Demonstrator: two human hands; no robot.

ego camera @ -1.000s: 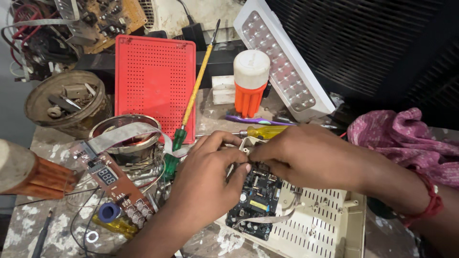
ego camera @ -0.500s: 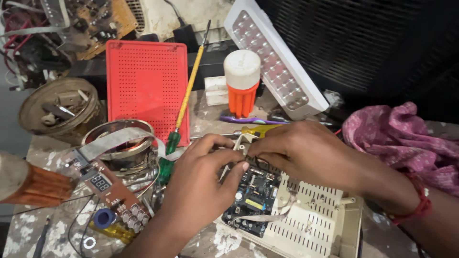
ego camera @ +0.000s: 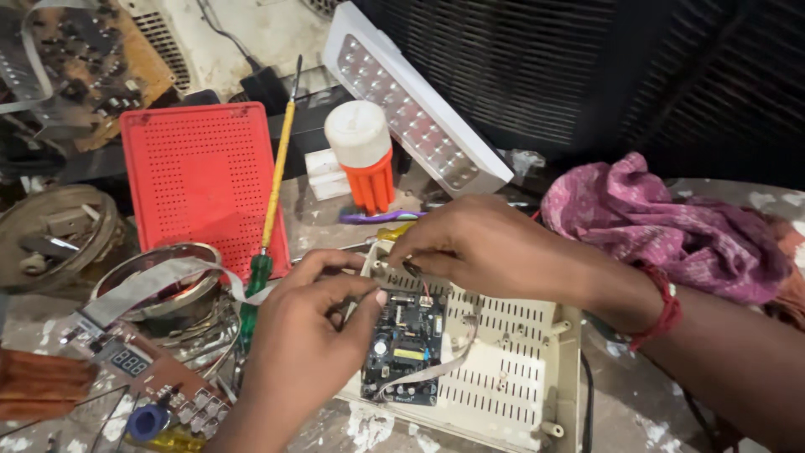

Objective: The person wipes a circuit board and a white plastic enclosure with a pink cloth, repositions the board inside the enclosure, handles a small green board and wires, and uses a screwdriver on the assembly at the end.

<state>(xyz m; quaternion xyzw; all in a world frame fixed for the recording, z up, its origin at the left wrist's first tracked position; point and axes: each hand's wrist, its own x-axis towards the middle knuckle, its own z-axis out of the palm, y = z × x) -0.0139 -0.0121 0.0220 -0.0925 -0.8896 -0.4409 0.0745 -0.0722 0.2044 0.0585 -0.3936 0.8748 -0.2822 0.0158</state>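
Since the earlier frame both hands have drawn slightly apart, baring more of the circuit board (ego camera: 405, 346), and the view has shifted so the lamp and red tray sit lower. The left hand (ego camera: 302, 335) hovers at the board's left edge, thumb and forefinger pinched close near its top corner; what this grip holds is too small to tell. The right hand (ego camera: 478, 243) reaches in from the right, fingertips closed on a small dark part with thin wires just above the board. The board lies in a cream vented case (ego camera: 511, 377) on the counter (ego camera: 620, 411). Behind stand a red tray (ego camera: 197, 180), a yellow-shafted screwdriver (ego camera: 272, 193), an orange-and-white bottle (ego camera: 362, 155) and a white LED lamp (ego camera: 411, 96); a pink cloth (ego camera: 662, 222) lies right.
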